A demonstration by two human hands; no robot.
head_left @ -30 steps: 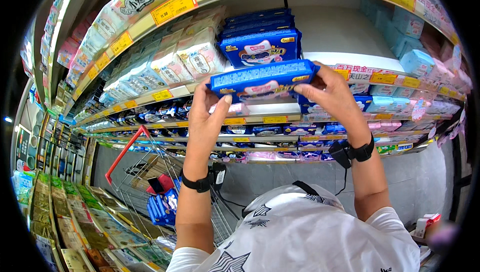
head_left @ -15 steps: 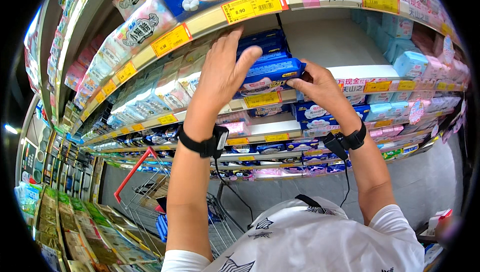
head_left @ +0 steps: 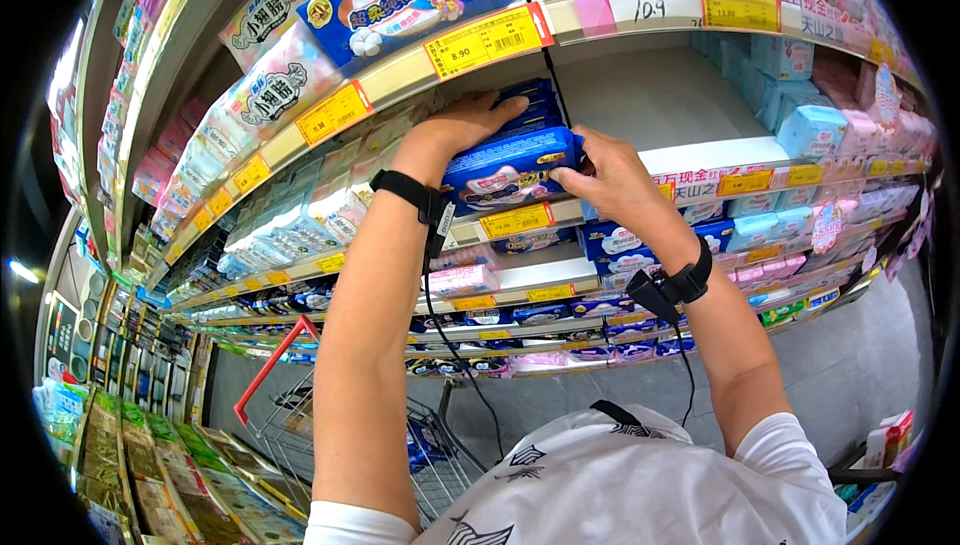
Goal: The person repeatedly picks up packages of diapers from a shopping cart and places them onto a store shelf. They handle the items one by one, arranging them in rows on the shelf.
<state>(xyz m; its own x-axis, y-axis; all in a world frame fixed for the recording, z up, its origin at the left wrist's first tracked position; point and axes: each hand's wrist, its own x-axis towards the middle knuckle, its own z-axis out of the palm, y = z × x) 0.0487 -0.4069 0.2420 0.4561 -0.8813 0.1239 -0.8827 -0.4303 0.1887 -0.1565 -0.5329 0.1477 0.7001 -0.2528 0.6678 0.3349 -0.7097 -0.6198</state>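
Observation:
A blue sanitary pad pack (head_left: 505, 167) sits at the front of the shelf, with its printed face turned toward me. My right hand (head_left: 612, 177) pinches its right end between thumb and fingers. Behind that pack, my left hand (head_left: 470, 123) reaches into the shelf, fingers stretched and thumb apart, over more blue packs (head_left: 535, 105). Its fingertips are partly hidden under the shelf above, and whether they touch the rear packs I cannot tell.
Pale packs (head_left: 340, 180) fill the shelf on the left, and light blue packs (head_left: 812, 132) stand to the right. Above runs a shelf edge with yellow price tags (head_left: 487, 42). A shopping cart with a red handle (head_left: 275, 370) stands below left.
My left hand has gone deeper, down behind the front blue pack. That pack, held at its end by my right hand, appears slightly lower and further left, though the whole view has shifted too.

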